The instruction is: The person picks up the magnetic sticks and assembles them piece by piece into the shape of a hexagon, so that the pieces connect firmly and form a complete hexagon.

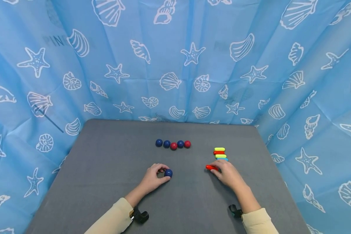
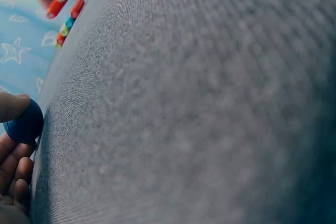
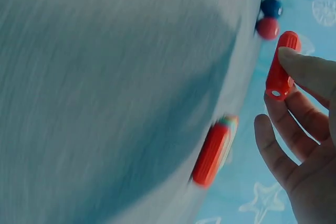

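Note:
My left hand (image 1: 152,178) pinches a dark blue ball (image 1: 168,173) between thumb and fingers, low over the table at its middle. Whether the ball touches the cloth I cannot tell. Off to the right, my right hand (image 1: 228,174) holds a short red ribbed plastic tube (image 3: 282,66) between thumb and fingertips, raised above the surface. Another red tube (image 3: 210,153) lies below that hand in the right wrist view; the hand hides it in the head view. It ends a column of yellow (image 1: 219,149), red (image 1: 219,152) and blue tubes (image 1: 224,159).
Farther back, a row of blue balls (image 1: 159,142) and red balls (image 1: 174,146) lies on the grey cloth-covered table (image 1: 111,146). A blue curtain (image 1: 169,65) with white shell and starfish prints hangs behind and at both sides.

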{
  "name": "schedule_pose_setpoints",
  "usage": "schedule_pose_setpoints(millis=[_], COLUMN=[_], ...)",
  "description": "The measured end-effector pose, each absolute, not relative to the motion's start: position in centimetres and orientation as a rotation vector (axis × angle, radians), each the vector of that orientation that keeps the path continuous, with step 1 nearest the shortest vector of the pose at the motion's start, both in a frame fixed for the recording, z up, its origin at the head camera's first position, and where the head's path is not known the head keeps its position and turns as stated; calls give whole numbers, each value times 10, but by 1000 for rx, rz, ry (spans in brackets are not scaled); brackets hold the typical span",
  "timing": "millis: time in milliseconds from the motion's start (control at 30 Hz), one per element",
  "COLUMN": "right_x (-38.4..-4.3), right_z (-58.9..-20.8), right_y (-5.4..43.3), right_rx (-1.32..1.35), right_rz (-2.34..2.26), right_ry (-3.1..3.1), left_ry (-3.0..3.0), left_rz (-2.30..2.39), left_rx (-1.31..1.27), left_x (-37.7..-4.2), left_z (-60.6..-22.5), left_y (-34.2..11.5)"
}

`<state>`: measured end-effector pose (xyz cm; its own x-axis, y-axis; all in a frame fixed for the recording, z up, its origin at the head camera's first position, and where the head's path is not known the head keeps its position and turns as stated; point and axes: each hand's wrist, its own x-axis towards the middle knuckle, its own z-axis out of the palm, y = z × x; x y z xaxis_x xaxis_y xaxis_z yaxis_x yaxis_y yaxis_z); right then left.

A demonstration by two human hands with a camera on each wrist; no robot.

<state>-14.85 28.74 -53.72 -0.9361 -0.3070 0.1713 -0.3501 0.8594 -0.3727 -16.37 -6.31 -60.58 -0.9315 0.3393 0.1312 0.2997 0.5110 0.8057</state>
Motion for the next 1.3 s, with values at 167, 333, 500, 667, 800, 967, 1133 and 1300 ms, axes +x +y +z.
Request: schedule_pose_setpoints(millis=[167,333,500,667,800,967,1133,1300], right_x=[-151,-154,-156,-156,-157,-161,-164,-167], right_z=[-540,-544,-543,-546,-547,-544,-545,-549], right_y=[264,242,225,210,199,185,175,171], right_rx=[592,646,694,713,736,795,837,917], right_rz=[668,704,704,688,656,660,677,690], right_ry=[-2893,-2904,-2903,-2914,-2932,-2950,-2959,-2952], left_ry=[2724,2729,2730,2749,2756,2757,2772,2774], left_rz=[1414,1427,1441,1431,1402,1388,1381,1368], left_rx=[564,543,538,537,529,510,535,562], left_x=[-163,-163,-163,-162,-162,-162,-163,-162], left_z=[-604,-605,-607,-608,-609,-607,-608,-608], left_y=[-60,-59,-60,-59,-58,-59,-59,-59])
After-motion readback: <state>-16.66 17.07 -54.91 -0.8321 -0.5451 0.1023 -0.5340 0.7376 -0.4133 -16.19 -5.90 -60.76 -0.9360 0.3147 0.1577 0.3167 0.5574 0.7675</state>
